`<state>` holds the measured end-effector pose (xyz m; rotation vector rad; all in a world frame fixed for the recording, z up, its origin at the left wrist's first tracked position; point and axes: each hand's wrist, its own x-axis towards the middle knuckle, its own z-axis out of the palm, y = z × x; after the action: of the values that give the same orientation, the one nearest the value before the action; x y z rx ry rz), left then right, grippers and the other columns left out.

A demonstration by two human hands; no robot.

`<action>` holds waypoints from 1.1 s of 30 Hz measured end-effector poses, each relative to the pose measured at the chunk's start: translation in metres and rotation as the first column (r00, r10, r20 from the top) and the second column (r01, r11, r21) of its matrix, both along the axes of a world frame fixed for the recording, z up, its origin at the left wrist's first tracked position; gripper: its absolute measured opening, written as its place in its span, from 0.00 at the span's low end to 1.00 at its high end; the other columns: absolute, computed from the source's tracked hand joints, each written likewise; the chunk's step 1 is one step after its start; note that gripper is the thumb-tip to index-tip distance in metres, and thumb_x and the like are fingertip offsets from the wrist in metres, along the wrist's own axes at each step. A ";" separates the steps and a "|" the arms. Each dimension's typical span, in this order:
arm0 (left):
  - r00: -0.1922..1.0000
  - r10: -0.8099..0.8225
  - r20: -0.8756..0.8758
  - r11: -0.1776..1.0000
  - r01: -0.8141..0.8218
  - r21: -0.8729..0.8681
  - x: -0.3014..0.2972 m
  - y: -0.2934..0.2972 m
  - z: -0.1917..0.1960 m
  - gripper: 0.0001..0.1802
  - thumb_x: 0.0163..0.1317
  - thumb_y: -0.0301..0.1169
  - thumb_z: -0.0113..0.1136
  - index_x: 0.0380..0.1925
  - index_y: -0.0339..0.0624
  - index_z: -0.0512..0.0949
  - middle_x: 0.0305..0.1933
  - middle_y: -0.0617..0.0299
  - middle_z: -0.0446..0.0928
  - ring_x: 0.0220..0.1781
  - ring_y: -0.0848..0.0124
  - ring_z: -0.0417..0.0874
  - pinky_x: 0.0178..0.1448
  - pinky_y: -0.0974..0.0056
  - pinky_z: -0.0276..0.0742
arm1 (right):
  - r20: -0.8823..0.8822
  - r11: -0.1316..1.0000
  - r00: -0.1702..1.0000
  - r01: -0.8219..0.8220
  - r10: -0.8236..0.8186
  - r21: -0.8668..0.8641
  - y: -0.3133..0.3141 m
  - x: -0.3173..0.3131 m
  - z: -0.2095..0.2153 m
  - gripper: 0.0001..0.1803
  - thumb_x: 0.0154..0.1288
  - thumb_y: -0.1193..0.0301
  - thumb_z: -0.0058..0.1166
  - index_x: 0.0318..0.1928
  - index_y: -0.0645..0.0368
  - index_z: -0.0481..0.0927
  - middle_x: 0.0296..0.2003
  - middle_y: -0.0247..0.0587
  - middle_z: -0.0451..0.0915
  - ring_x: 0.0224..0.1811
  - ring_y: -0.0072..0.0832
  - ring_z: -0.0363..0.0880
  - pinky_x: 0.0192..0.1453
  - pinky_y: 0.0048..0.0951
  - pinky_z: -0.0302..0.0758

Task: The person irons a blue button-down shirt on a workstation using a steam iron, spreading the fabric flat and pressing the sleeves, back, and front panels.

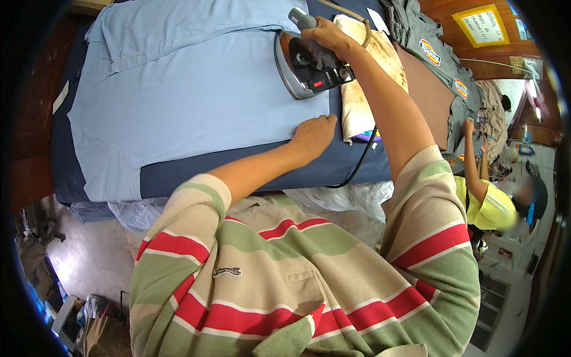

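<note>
A light blue shirt (190, 101) lies spread flat on a dark blue padded ironing table (238, 172). My right hand (327, 35) grips the handle of a grey electric iron (306, 68), which rests on the shirt's right part. My left hand (312, 134) presses flat on the shirt's near edge, just below the iron. A black cord (360, 163) runs from the iron down over the table's front edge.
A stained cream cloth (369, 77) lies right of the iron. Grey garments (437, 53) with coloured patches sit at the far right. Another person in a yellow-green top (491, 205) works at the right. Bags and clutter lie on the floor at lower left.
</note>
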<state>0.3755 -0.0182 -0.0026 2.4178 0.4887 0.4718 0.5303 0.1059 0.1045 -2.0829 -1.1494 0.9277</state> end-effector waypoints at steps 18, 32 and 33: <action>0.815 0.579 0.020 0.812 -0.578 0.077 -0.268 0.099 -0.009 0.14 0.55 0.25 0.54 0.43 0.37 0.73 0.55 0.51 0.70 0.58 0.54 0.69 0.62 0.55 0.62 | -0.109 0.990 0.987 0.107 -0.117 -0.091 -0.138 -0.062 0.019 0.28 0.47 0.73 0.56 0.50 0.70 0.65 0.27 0.41 0.72 0.22 0.25 0.72 0.28 0.27 0.70; 0.776 0.619 0.118 0.776 -0.628 0.062 -0.267 0.100 -0.008 0.17 0.50 0.22 0.54 0.42 0.38 0.73 0.51 0.55 0.73 0.54 0.57 0.72 0.59 0.57 0.66 | -0.224 0.998 0.973 -0.066 0.060 -0.019 0.019 -0.107 -0.007 0.34 0.41 0.63 0.66 0.46 0.71 0.67 0.32 0.48 0.75 0.31 0.34 0.76 0.33 0.35 0.75; 0.768 0.627 0.128 0.770 -0.637 0.050 -0.267 0.100 -0.007 0.17 0.50 0.21 0.54 0.43 0.38 0.73 0.51 0.55 0.74 0.54 0.57 0.72 0.59 0.57 0.67 | -0.294 0.994 0.950 -0.111 0.102 -0.015 0.017 -0.125 0.000 0.35 0.40 0.64 0.66 0.47 0.69 0.67 0.34 0.49 0.74 0.34 0.35 0.76 0.34 0.37 0.75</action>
<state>0.1089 0.0816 -0.0101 2.2430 1.2791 0.9174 0.4052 0.1228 0.1041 -1.8424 -1.1017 1.2662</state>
